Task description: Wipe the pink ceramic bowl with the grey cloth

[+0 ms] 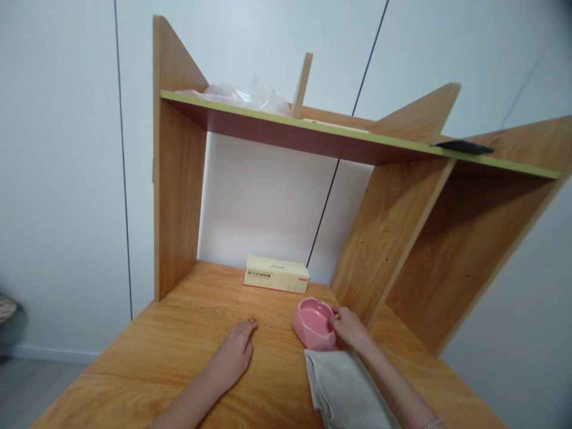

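Observation:
A pink faceted bowl (313, 338) stands on the wooden desk, its inside facing up. My right hand (350, 326) is closed on the bowl's right rim, thumb and fingers on either side of the wall. Just in front of the bowl, under my right forearm, lies a folded grey cloth (346, 387). My left hand (235, 348) lies on the desktop to the left of the bowl, fingers stretched forward and holding nothing that I can see.
At the back of the desk (170, 363) is a long cream box (276, 275) with printed lettering. An upright wooden panel (384, 238) rises to the right of the bowl. Overhead, the shelf (268, 126) carries clear plastic wrapping (241, 95) and a flat dark object (465, 146).

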`<state>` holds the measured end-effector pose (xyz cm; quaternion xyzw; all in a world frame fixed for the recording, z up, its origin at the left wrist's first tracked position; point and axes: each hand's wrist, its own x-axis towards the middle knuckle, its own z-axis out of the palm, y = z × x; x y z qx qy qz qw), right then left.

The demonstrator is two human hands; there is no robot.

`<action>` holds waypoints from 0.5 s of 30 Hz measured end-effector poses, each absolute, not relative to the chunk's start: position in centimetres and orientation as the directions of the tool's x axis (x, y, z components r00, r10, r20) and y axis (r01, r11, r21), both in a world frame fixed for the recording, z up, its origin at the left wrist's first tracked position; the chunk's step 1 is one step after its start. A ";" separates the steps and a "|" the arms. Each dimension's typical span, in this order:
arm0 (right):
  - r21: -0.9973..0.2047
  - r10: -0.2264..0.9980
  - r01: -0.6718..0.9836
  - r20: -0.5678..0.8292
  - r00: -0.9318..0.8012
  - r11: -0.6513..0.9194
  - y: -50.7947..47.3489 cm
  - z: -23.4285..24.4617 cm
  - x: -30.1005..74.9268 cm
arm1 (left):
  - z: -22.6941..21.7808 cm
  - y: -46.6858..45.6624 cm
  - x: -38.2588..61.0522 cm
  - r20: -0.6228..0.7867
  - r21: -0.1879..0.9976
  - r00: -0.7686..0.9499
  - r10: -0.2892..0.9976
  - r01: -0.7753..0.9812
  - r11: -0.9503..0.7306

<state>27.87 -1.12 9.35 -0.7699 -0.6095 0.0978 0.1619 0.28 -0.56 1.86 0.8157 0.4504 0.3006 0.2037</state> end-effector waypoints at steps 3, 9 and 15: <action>-0.402 0.986 0.908 0.059 0.155 -0.118 -1.2 9.7 26.0 | 2.8 -0.8 0.3 0.327 0.674 0.317 0.890 0.582 -0.455; -0.462 0.998 0.886 0.059 -0.009 0.036 -1.5 9.1 20.9 | 4.1 -0.5 -0.1 0.295 0.817 0.212 0.931 0.450 -0.362; -0.509 0.994 0.854 0.036 -0.104 0.108 -1.2 7.7 18.2 | 3.8 0.0 -0.3 0.330 0.830 0.167 0.929 0.419 -0.369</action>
